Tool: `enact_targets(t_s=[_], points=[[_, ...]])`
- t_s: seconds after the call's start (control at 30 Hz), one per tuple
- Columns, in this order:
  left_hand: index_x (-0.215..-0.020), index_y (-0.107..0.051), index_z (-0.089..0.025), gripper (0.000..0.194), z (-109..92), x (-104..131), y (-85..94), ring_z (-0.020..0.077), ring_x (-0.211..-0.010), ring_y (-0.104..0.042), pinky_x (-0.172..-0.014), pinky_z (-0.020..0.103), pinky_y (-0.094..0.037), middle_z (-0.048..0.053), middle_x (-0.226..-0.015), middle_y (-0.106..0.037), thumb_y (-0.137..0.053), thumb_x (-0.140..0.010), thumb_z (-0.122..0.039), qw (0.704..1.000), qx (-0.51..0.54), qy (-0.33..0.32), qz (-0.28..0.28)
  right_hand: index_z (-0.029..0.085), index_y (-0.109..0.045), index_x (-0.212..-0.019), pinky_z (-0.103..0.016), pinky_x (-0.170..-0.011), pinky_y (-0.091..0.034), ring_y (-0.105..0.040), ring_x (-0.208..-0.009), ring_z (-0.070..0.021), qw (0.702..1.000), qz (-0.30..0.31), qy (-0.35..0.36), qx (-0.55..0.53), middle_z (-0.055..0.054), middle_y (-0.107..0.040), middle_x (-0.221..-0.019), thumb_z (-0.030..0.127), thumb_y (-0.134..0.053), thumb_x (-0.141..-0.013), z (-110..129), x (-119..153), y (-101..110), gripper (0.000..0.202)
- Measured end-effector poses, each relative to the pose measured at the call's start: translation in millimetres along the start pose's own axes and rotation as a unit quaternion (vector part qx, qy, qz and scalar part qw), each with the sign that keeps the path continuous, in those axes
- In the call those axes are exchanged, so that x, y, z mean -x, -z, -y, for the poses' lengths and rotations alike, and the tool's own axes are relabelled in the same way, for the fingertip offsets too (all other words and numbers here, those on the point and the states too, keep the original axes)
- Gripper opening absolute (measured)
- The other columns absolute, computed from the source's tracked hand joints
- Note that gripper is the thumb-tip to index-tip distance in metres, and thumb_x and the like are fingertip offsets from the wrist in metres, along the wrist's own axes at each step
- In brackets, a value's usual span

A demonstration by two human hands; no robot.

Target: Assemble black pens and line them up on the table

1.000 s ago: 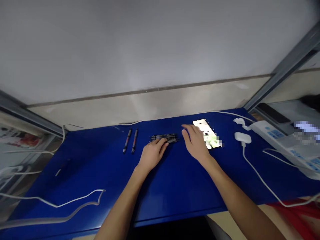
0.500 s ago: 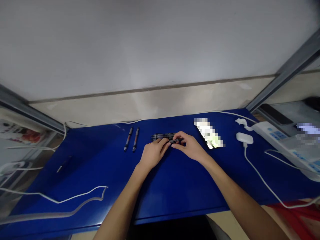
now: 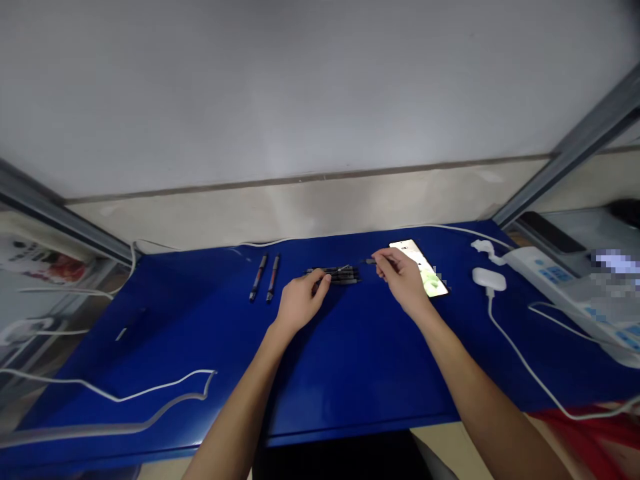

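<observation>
Several dark pens (image 3: 345,274) lie side by side, pointing left to right, on the blue desk (image 3: 350,360). My left hand (image 3: 302,299) rests at their left end, fingers curled over them. To the right of the bundle, my right hand (image 3: 400,273) pinches one dark pen (image 3: 369,261) by its right end, its tip pointing left. Part of that pen is hidden by the fingers. Two pens with reddish barrels, one (image 3: 259,277) and another (image 3: 273,277), lie apart on the left, roughly parallel.
A lit phone (image 3: 431,275) lies partly behind my right hand. Further right are a white earbud case (image 3: 489,279) on a cable and a white power strip (image 3: 560,280). White cables (image 3: 120,401) cross the left side. A wall stands behind the desk.
My right hand has moved right and slightly up, away from the bundle, with a pen between its fingers. My left hand has shifted slightly left, uncovering more of the bundle.
</observation>
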State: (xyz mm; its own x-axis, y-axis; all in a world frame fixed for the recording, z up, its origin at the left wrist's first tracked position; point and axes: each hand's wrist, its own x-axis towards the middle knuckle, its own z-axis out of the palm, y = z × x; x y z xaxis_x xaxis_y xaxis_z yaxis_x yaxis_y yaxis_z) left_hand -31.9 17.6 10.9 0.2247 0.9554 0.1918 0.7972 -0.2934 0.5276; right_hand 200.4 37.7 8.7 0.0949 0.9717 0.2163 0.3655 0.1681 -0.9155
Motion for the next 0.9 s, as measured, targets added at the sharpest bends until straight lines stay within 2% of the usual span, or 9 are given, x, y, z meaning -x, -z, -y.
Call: enact_targets(t_s=[0.1, 0.2, 0.3, 0.37, 0.5, 0.6, 0.67, 0.77, 0.9], points=[[-0.092, -0.063, -0.022, 0.038, -1, 0, -0.7, 0.0126, -0.055, -0.052, -0.053, 0.022, -0.027, -0.002, -0.059, -0.056, -0.035, -0.099, -0.047, 1.0, 0.019, 0.004, -0.007, 0.021, -0.06, -0.092, -0.031, -0.066, -0.046, -0.061, -0.072, -0.0187, 0.99, -0.042, 0.048, 0.129, -0.005, -0.066, -0.084, 0.032, -0.056, -0.089, -7, 1, -2, 0.013], [-0.094, -0.063, -0.022, 0.038, -2, 1, -1.5, 0.0125, -0.055, -0.052, -0.053, 0.022, -0.026, -0.002, -0.06, -0.056, -0.035, -0.099, -0.048, 1.0, 0.021, 0.004, -0.006, 0.022, -0.059, -0.09, -0.031, -0.067, -0.045, -0.061, -0.075, -0.0198, 0.966, 0.002, 0.08, 0.246, -0.005, -0.065, -0.085, 0.025, -0.055, -0.087, -15, 3, -5, 0.006], [-0.095, -0.063, -0.023, 0.039, -4, 1, -1.2, 0.0128, -0.056, -0.053, -0.054, 0.023, -0.027, -0.002, -0.062, -0.059, -0.035, -0.099, -0.049, 1.0, 0.014, 0.005, -0.005, 0.023, -0.06, -0.093, -0.03, -0.064, -0.044, -0.061, -0.075, -0.0195, 0.955, 0.062, 0.086, 0.277, -0.004, -0.064, -0.087, 0.028, -0.053, -0.091, -16, 5, -6, 0.009], [-0.095, -0.064, -0.023, 0.04, -4, 1, -0.7, 0.0131, -0.056, -0.054, -0.054, 0.023, -0.027, -0.002, -0.064, -0.06, -0.035, -0.099, -0.05, 1.0, 0.007, 0.006, -0.003, 0.023, -0.061, -0.097, -0.031, -0.066, -0.045, -0.061, -0.074, -0.0191, 0.957, 0.074, 0.084, 0.269, -0.005, -0.064, -0.089, 0.032, -0.051, -0.093, -13, 6, -6, 0.014], [-0.098, -0.066, -0.023, 0.041, -3, 1, -0.9, 0.0142, -0.057, -0.056, -0.054, 0.023, -0.028, -0.001, -0.063, -0.061, -0.035, -0.099, -0.051, 1.0, -0.013, 0.007, 0.0, 0.022, -0.063, -0.099, -0.033, -0.069, -0.046, -0.061, -0.073, -0.0196, 0.975, 0.058, 0.072, 0.202, -0.006, -0.066, -0.091, 0.041, -0.044, -0.097, -1, 7, -6, 0.027], [-0.096, -0.067, -0.022, 0.042, -3, 1, -1.5, 0.0148, -0.059, -0.058, -0.056, 0.023, -0.029, 0.001, -0.065, -0.063, -0.037, -0.098, -0.051, 0.999, -0.038, -0.006, 0.004, 0.021, -0.065, -0.091, -0.031, -0.066, -0.046, -0.06, -0.067, -0.0179, 0.99, 0.106, 0.028, 0.085, -0.005, -0.066, -0.079, 0.05, -0.033, -0.1, 6, 10, -8, 0.044], [-0.092, -0.068, -0.022, 0.042, -4, 2, -1.6, 0.015, -0.061, -0.059, -0.056, 0.023, -0.03, 0.002, -0.067, -0.065, -0.039, -0.097, -0.052, 0.998, -0.054, -0.02, 0.01, 0.02, -0.065, -0.082, -0.029, -0.06, -0.045, -0.059, -0.061, -0.0164, 0.989, 0.148, -0.006, 0.031, -0.004, -0.063, -0.069, 0.054, -0.031, -0.099, 10, 13, -10, 0.051], [-0.089, -0.069, -0.022, 0.043, -7, 4, -1.3, 0.0147, -0.061, -0.059, -0.056, 0.024, -0.029, 0.002, -0.07, -0.066, -0.04, -0.096, -0.053, 0.997, -0.066, -0.038, 0.017, 0.02, -0.061, -0.071, -0.028, -0.058, -0.043, -0.059, -0.06, -0.0155, 0.981, 0.19, -0.015, 0.02, -0.002, -0.061, -0.064, 0.054, -0.042, -0.096, 12, 16, -12, 0.047], [-0.086, -0.068, -0.021, 0.044, -7, 3, -0.3, 0.014, -0.06, -0.056, -0.056, 0.024, -0.028, 0.002, -0.068, -0.064, -0.039, -0.097, -0.052, 0.998, -0.046, -0.035, 0.008, 0.02, -0.062, -0.074, -0.028, -0.061, -0.044, -0.059, -0.065, -0.0156, 0.979, 0.204, 0.0, 0.012, -0.001, -0.063, -0.069, 0.045, -0.05, -0.094, 15, 16, -12, 0.034]])
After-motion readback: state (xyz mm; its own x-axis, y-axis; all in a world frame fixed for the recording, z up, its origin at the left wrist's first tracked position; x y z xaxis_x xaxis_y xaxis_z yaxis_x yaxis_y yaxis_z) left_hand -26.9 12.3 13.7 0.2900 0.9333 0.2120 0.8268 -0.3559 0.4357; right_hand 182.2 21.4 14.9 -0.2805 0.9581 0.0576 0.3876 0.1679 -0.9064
